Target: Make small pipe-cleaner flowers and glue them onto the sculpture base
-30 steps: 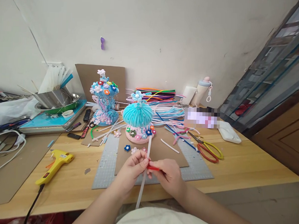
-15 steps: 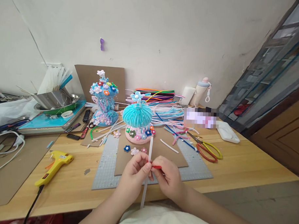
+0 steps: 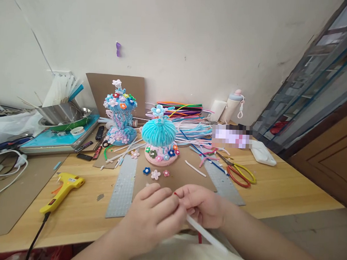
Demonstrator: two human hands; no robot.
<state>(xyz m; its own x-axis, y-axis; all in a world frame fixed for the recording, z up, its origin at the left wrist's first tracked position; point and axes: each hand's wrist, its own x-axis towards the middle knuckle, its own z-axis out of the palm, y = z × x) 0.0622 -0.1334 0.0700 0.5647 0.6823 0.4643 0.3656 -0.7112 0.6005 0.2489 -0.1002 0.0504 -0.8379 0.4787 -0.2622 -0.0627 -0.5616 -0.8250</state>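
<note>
My left hand (image 3: 160, 213) is closed around a long whitish glue stick (image 3: 206, 233), whose free end slants down to the right over my lap. Close against it, my right hand (image 3: 203, 205) pinches a red pipe cleaner (image 3: 199, 238); one red bit peeks out between the hands and a tail hangs below. My fingers hide where stick and pipe cleaner meet. Beyond the hands stands a turquoise domed pipe-cleaner carousel (image 3: 159, 133) on a pink base with small flowers. In front of it lie a blue flower (image 3: 146, 170), a pale pink flower (image 3: 155, 175) and a darker pink flower (image 3: 166, 173).
A yellow glue gun (image 3: 62, 190) lies at left, scissors (image 3: 240, 174) at right. A second flowered piece (image 3: 121, 116) stands behind left. Cardboard (image 3: 211, 184) covers a grey cutting mat (image 3: 118, 196). Pipe cleaners (image 3: 190, 127) are heaped at the back, near a bottle (image 3: 231, 107).
Both hands have rolled over and come slightly lower. The glue stick has swung from nearly upright to slanting down right, and the red pipe cleaner is now mostly hidden.
</note>
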